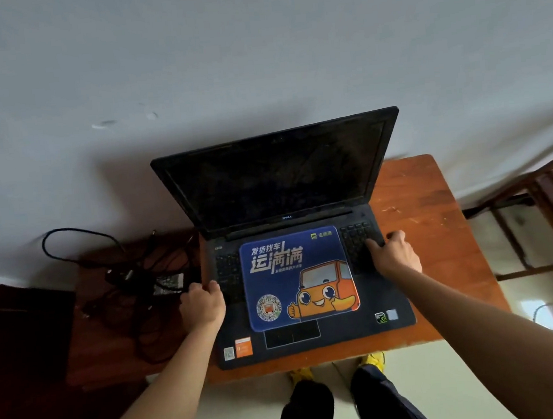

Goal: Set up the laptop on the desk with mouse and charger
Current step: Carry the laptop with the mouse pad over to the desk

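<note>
You get a dim, flat-lit view. Soft daylight comes from the right, where the pale floor carries a glary patch. The grey wall darkens toward the left, and the open laptop throws a broad, soft-edged shadow on it, up and to the left. Its black screen shows dust and faint sheen. The cables sit in murk. The wide lens bows the tabletop edges, and the corners smear
</note>
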Available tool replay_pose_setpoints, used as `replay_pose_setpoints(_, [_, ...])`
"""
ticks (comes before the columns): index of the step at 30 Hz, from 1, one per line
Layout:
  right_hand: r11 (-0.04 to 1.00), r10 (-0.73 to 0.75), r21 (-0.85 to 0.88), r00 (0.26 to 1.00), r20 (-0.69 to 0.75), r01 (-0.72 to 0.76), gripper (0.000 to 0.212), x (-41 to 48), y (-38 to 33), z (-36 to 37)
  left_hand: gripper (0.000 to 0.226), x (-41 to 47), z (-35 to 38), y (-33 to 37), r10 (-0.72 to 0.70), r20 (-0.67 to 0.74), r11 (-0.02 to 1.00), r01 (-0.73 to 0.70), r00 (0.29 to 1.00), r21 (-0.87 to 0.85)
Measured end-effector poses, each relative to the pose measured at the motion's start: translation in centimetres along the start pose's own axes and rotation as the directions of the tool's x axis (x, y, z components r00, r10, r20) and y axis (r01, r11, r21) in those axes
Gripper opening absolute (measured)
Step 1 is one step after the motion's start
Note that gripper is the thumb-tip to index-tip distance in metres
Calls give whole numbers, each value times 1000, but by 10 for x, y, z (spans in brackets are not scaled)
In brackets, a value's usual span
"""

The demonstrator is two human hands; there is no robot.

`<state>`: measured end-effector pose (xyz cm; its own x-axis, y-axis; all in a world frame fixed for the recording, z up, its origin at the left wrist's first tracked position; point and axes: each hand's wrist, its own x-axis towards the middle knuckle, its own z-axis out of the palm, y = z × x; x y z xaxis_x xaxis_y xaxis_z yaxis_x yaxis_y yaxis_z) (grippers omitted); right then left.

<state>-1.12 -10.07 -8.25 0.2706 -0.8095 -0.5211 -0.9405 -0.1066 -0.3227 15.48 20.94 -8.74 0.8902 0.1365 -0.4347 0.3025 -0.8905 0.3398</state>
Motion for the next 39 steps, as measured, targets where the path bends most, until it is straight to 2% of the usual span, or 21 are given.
replay_pose_setpoints(2, [1000, 6, -16, 999, -42, -7, 54, 3, 1, 4, 45, 3, 6, 7, 21, -25, 998, -20, 999, 56])
replay_pose_setpoints(7, [979, -87, -197, 984, -153, 56, 56, -4, 8, 19, 50, -6, 20, 16, 147, -88, 977, -131, 985, 168])
replay_pose_setpoints(11, [962, -154, -255, 964, -218, 96, 50, -19, 20, 33, 52, -6, 26, 11, 213, -69, 960, -196, 975, 199])
replay_pose_setpoints(15, [977, -120, -199, 965, -232, 73, 59, -37, 22, 46, 58, -8, 28, 6, 261, -51, 947, -245, 964, 206])
replay_pose_setpoints(20, [990, -125, -104, 951, -281, 99, 58, -54, 35, 47, 55, -27, 23, 1, 323, -48, 911, -297, 945, 285])
replay_pose_setpoints(26, [996, -70, -74, 951, -302, 50, 65, -78, 97, 22, 57, -84, 33, 6, 382, 2, 874, -362, 924, 324])
replay_pose_setpoints(31, [999, 48, 20, 932, -359, -43, 67, -106, 180, -19, 60, -155, 51, 28, 537, 79, 775, -528, 840, 348])
replay_pose_setpoints(39, [959, 273, 196, 865, -422, -207, 61, -159, 346, -96, 57, -309, 102, 69, 747, 211, 529, -755, 631, 387])
